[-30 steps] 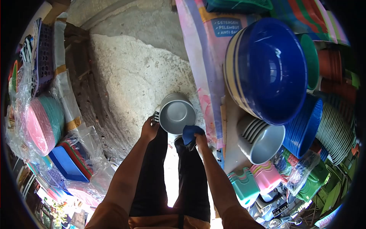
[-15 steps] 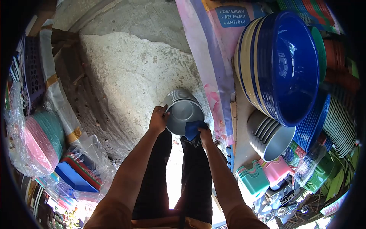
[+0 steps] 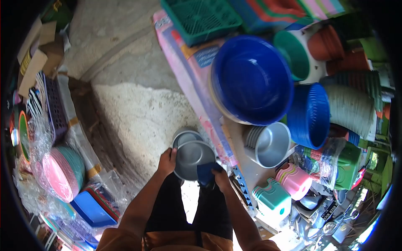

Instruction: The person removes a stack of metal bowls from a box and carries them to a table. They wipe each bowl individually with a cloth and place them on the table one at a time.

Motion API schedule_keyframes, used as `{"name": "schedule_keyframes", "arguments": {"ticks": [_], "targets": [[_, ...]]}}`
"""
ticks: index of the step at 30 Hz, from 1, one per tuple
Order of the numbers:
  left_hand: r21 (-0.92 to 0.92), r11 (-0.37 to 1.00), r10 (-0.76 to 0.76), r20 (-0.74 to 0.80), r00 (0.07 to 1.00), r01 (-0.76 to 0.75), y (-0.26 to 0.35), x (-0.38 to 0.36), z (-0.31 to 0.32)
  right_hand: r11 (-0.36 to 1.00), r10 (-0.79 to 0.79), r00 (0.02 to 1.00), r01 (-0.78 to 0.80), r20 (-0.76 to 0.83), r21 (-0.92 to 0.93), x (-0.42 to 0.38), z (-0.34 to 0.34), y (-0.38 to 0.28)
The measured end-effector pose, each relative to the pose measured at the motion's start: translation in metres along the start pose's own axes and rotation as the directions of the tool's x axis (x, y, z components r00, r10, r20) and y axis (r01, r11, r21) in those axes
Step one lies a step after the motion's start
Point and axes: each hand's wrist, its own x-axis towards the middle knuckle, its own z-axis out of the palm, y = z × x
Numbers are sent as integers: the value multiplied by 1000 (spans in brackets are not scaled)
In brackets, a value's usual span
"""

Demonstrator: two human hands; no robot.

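Note:
A round grey plastic bucket [image 3: 193,157] is in front of my legs, its open mouth facing me. My left hand [image 3: 168,162] is closed on its left rim. At the lower right rim, my right hand [image 3: 221,180] grips a dark blue cloth [image 3: 205,174], which lies against the bucket. Just beyond, the rim of another grey bucket [image 3: 184,136] shows, partly covered by the one I hold. How far the two are apart is hard to judge.
On the right table, a stack of similar grey buckets [image 3: 274,144] sits near large blue basins [image 3: 255,79], a green basket [image 3: 201,19] and teal plastic stools [image 3: 272,194]. At left are plastic-wrapped pink basins [image 3: 58,175] and blue trays [image 3: 94,209]. Concrete floor [image 3: 142,108] lies between.
The top grey bucket has come apart from the stack it was nested in and is now nearer me. Both hands stay at its rim, and the whole view has shifted toward the right table.

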Motion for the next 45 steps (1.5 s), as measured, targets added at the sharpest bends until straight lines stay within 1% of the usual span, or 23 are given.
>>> {"name": "schedule_keyframes", "arguments": {"ticks": [4, 6, 9, 15, 17, 19, 23, 25, 26, 27, 28, 29, 31, 32, 33, 35, 36, 38, 39, 41, 42, 43, 45], "targets": [[-132, 988, 74, -63, 995, -82, 69, -37, -15, 997, 3, 999, 0, -40, 72, -82, -42, -41], [-163, 978, 118, -87, 989, -132, 103, -52, -22, 951, 18, 998, 1, -60, 309, -133, -68, -70], [-173, 978, 112, -32, 993, -116, 152, -70, -33, 858, -122, 969, 211, -213, 468, -193, -102, -89], [-366, 909, 163, -130, 978, -200, 260, -113, -25, 822, -347, 865, 467, -363, 326, -302, -147, -161], [-386, 889, 206, -140, 968, -245, 296, -127, -25, 665, -384, 795, 591, -469, 457, -324, -150, -177], [-388, 862, 281, -169, 945, -326, 326, -141, -22, 581, -403, 744, 657, -533, 480, -315, -144, -180], [-506, 827, 259, -43, 965, -245, 370, -171, -14, 624, -453, 634, 728, -627, 285, -297, -115, -211], [-458, 796, 408, -76, 910, -395, 359, -167, -3, 855, -400, 855, 478, -330, 203, -304, -124, -236], [-391, 786, 495, -68, 866, -480, 360, -169, -2, 849, -401, 851, 484, -338, 211, -288, -117, -231], [-322, 763, 575, -58, 816, -561, 362, -168, -1, 683, -704, 604, 721, -373, -121, -258, -107, -221], [-408, 726, 572, -89, 815, -554, 370, -168, -3, 388, -916, 290, 811, -276, -437, -257, -104, -225], [-403, 724, 576, -93, 812, -560, 377, -167, -8, 383, -918, 284, 815, -277, -434, -256, -106, -225], [-463, 686, 530, -209, 822, -561, 395, -165, -19, 329, -880, 397, 905, 261, -268, -265, -124, -227], [-461, 660, 533, -268, 803, -593, 400, -160, -21, 310, -802, 464, 861, 376, -403, -276, -134, -233], [-460, 658, 534, -272, 801, -595, 396, -155, -27, 306, -803, 461, 863, 378, -403, -290, -146, -243], [-370, 717, 586, -138, 798, -591, 387, -146, -40, -20, -567, 693, 529, 446, -848, -312, -164, -257], [-348, 720, 604, -112, 789, -600, 385, -144, -41, -21, -567, 692, 530, 447, -848, -303, -169, -253], [-338, 721, 615, -91, 783, -605, 390, -142, -43, -195, -884, 405, 136, 234, -971, -283, -177, -253], [-327, 724, 623, -67, 779, -607, 393, -141, -44, -195, -883, 407, 133, 233, -972, -281, -180, -257], [-355, 714, 634, -36, 772, -603, 399, -138, -47, -288, -916, 175, 341, 362, -895, -291, -191, -280], [-375, 709, 642, -8, 767, -597, 402, -136, -49, -407, -887, 95, 303, 452, -862, -287, -194, -284], [-375, 710, 640, -9, 768, -596, 406, -136, -50, -408, -886, 96, 304, 454, -861, -282, -196, -286], [-379, 681, 641, -104, 760, -626, 417, -131, -54, -296, -895, 239, 312, 376, -903, -273, -198, -293]]}}
